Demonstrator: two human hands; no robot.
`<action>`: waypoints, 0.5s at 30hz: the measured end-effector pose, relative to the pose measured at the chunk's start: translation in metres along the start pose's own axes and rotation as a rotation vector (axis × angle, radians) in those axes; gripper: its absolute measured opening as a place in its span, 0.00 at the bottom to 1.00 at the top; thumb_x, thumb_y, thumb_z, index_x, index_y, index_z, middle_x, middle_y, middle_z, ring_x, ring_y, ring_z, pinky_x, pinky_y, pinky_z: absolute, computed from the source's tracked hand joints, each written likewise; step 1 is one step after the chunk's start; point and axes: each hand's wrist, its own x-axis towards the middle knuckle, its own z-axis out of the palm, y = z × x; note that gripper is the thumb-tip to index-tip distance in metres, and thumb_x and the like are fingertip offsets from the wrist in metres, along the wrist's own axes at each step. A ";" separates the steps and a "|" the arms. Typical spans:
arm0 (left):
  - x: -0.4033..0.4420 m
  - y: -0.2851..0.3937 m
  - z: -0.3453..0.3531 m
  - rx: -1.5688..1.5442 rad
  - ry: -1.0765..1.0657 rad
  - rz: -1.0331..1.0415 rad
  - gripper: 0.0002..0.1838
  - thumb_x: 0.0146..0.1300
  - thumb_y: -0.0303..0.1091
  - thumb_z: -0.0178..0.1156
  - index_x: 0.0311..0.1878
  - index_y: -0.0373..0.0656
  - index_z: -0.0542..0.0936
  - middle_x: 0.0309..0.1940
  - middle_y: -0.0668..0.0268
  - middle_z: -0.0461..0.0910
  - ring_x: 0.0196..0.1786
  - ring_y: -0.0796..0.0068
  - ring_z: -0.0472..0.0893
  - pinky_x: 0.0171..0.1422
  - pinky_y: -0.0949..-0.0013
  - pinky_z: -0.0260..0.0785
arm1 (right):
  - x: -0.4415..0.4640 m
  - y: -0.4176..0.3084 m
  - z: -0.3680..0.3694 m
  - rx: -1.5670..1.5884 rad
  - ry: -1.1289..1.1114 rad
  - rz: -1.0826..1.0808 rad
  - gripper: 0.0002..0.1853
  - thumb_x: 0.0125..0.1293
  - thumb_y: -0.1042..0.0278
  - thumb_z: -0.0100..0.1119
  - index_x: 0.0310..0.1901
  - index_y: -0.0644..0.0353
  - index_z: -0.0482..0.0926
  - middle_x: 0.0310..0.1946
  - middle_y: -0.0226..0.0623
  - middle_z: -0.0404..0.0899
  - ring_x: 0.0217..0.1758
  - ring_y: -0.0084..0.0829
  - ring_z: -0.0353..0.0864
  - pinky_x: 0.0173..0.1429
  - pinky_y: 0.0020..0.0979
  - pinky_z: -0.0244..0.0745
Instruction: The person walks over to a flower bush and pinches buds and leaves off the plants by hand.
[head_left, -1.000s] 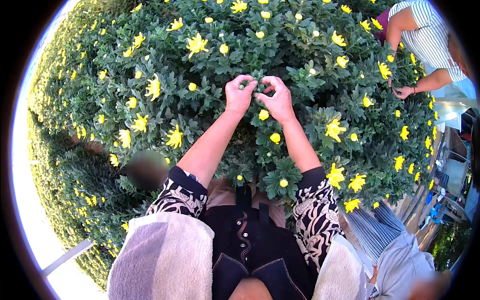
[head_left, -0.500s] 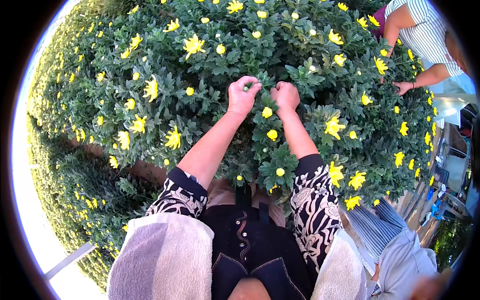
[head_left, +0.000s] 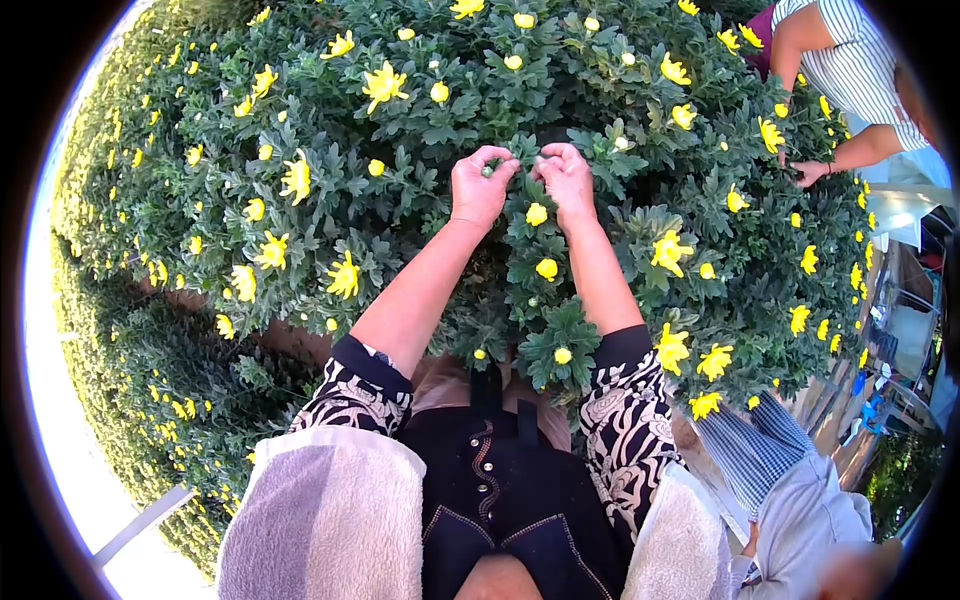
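Observation:
My left hand (head_left: 480, 187) is curled closed, with a small green flower bud (head_left: 487, 171) showing between its fingers. Just across from it, my right hand (head_left: 566, 180) has thumb and fingers drawn together in a pinch. Whatever it pinches is too small to make out. Between the two hands rises a leafy chrysanthemum shoot (head_left: 523, 150), its tip close to both sets of fingertips. Below my right hand, a yellow chrysanthemum bud (head_left: 537, 214) is partly opened on its stem. Dense green leaves surround both wrists.
Chrysanthemum plants with yellow blooms (head_left: 384, 86) spread ahead and to both sides. At upper right, a person in a striped shirt (head_left: 860, 75) reaches into the plants. Another person in a grey top (head_left: 815, 525) is at lower right. A dark furrow (head_left: 230, 345) runs at left.
My right hand has lifted slightly and turned, its fingertips now nearer the shoot's tip. My left hand has shifted a little up and left, still closed around the bud.

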 end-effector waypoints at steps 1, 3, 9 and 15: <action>0.002 -0.002 0.000 -0.031 0.001 -0.015 0.03 0.59 0.23 0.67 0.36 0.36 0.83 0.30 0.69 0.84 0.35 0.82 0.80 0.44 0.73 0.73 | 0.000 0.005 -0.002 -0.011 -0.008 0.089 0.13 0.61 0.78 0.60 0.48 0.66 0.74 0.24 0.34 0.81 0.24 0.21 0.77 0.29 0.26 0.72; 0.003 -0.003 0.001 -0.029 -0.006 -0.029 0.03 0.59 0.22 0.66 0.36 0.36 0.83 0.31 0.67 0.84 0.36 0.81 0.81 0.45 0.73 0.74 | -0.002 0.013 -0.004 -0.118 -0.026 0.111 0.13 0.60 0.78 0.61 0.47 0.68 0.74 0.24 0.34 0.81 0.24 0.22 0.78 0.29 0.26 0.72; 0.003 0.005 0.000 -0.021 -0.086 -0.001 0.04 0.59 0.22 0.67 0.37 0.36 0.83 0.31 0.68 0.85 0.36 0.83 0.80 0.45 0.73 0.73 | -0.015 -0.013 -0.004 -0.671 0.147 -0.266 0.19 0.55 0.72 0.65 0.50 0.55 0.78 0.42 0.39 0.83 0.42 0.43 0.83 0.50 0.39 0.77; -0.006 0.017 -0.001 0.075 -0.173 0.138 0.05 0.58 0.25 0.67 0.37 0.37 0.83 0.29 0.69 0.82 0.36 0.83 0.76 0.47 0.73 0.71 | 0.000 -0.040 0.000 -0.333 -0.159 -0.216 0.06 0.61 0.72 0.67 0.39 0.61 0.84 0.26 0.28 0.83 0.28 0.17 0.78 0.37 0.23 0.74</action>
